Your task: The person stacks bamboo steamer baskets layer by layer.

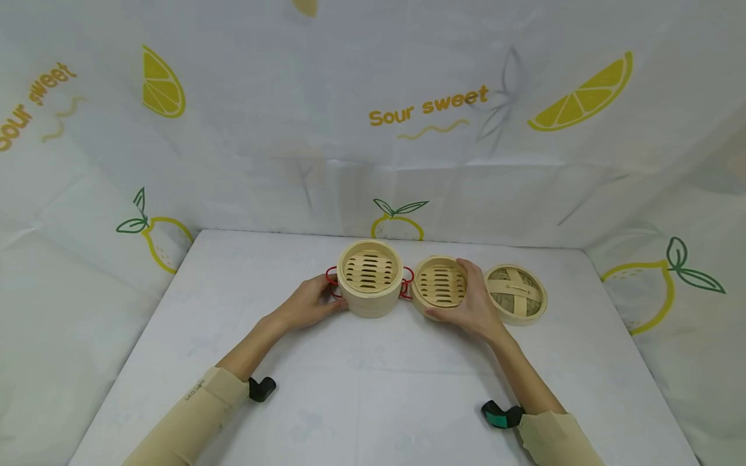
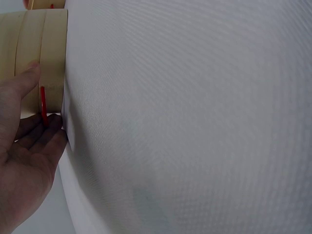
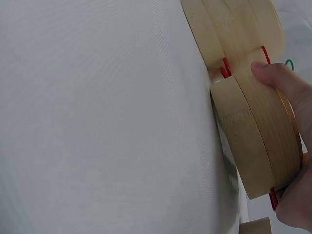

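Observation:
A bamboo steamer stack [image 1: 373,305] with a slatted top tier and red side handles stands upright near the table's back. My left hand [image 1: 307,303] holds its left side. The thumb [image 2: 30,78] presses the wall, and the fingers lie by a red handle [image 2: 44,105]. My right hand [image 1: 476,309] grips a second bamboo steamer basket [image 1: 441,285] just right of the stack, thumb and fingers spanning its rim. In the right wrist view this basket [image 3: 243,131] looks tilted, with one side raised off the table. Its far underside is hidden.
A round bamboo lid [image 1: 515,291] with crossed strips lies right of the right hand. The white-covered table [image 1: 350,395] extends toward me. A lemon-print curtain [image 1: 262,175] hangs behind its back edge and at both sides.

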Action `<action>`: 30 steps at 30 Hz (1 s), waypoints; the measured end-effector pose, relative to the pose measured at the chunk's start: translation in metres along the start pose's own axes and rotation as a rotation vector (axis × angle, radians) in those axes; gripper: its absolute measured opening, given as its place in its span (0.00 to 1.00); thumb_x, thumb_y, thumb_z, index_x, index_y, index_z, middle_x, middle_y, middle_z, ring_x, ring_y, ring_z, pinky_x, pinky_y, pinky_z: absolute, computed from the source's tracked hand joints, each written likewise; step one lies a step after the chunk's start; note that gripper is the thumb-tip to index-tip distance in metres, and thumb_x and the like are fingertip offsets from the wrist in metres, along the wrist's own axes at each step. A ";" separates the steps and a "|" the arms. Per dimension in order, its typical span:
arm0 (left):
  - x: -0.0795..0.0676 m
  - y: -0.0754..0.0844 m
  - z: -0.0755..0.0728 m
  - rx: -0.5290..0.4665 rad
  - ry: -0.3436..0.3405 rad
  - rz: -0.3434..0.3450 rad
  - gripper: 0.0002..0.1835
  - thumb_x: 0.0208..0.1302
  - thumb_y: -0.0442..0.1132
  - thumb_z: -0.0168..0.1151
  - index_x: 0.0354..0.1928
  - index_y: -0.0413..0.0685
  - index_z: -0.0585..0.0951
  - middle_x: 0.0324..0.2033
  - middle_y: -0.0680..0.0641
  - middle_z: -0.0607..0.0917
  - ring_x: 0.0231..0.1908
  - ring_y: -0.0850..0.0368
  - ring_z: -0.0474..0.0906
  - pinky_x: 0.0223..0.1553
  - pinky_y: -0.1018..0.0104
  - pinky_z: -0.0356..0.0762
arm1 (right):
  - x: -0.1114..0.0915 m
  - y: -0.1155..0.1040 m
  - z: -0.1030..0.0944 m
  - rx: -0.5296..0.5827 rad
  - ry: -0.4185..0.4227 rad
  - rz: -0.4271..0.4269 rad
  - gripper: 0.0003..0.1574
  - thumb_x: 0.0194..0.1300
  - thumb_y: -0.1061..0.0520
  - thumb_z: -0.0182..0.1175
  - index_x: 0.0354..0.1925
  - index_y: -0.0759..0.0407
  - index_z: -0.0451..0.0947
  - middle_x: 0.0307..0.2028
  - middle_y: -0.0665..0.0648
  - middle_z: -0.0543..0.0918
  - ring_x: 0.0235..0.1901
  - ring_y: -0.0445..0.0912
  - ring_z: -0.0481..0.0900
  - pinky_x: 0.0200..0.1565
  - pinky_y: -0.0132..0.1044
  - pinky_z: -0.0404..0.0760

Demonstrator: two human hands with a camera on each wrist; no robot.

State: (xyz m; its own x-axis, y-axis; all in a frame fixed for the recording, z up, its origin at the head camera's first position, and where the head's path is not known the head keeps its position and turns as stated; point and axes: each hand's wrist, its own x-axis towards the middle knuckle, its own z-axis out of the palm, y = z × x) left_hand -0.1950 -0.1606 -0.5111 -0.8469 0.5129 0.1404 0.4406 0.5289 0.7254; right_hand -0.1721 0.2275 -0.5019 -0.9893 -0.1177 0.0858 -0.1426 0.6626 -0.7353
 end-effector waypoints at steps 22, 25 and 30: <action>0.000 -0.002 0.001 -0.003 -0.005 -0.010 0.32 0.71 0.42 0.76 0.72 0.42 0.77 0.59 0.44 0.88 0.58 0.50 0.84 0.63 0.48 0.83 | -0.008 -0.008 -0.015 -0.073 0.069 -0.039 0.83 0.43 0.46 0.90 0.83 0.67 0.51 0.81 0.72 0.59 0.82 0.68 0.57 0.81 0.70 0.59; 0.000 0.000 0.001 0.002 -0.004 -0.009 0.31 0.71 0.41 0.76 0.71 0.42 0.77 0.55 0.45 0.88 0.53 0.52 0.83 0.59 0.51 0.83 | -0.009 -0.008 -0.018 -0.071 0.080 -0.055 0.83 0.43 0.47 0.90 0.83 0.68 0.51 0.80 0.73 0.59 0.81 0.68 0.57 0.80 0.71 0.59; 0.000 0.001 0.000 0.003 -0.001 -0.010 0.29 0.70 0.41 0.76 0.70 0.42 0.78 0.52 0.46 0.88 0.50 0.53 0.81 0.56 0.54 0.81 | -0.012 -0.011 -0.028 -0.053 0.099 -0.071 0.83 0.43 0.48 0.90 0.83 0.68 0.51 0.80 0.73 0.58 0.80 0.69 0.58 0.78 0.74 0.60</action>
State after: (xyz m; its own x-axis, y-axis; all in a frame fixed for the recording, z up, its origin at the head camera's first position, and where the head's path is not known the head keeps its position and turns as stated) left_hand -0.1943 -0.1603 -0.5110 -0.8510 0.5083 0.1321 0.4329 0.5364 0.7245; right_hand -0.1596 0.2421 -0.4757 -0.9745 -0.0935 0.2041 -0.2108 0.6939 -0.6885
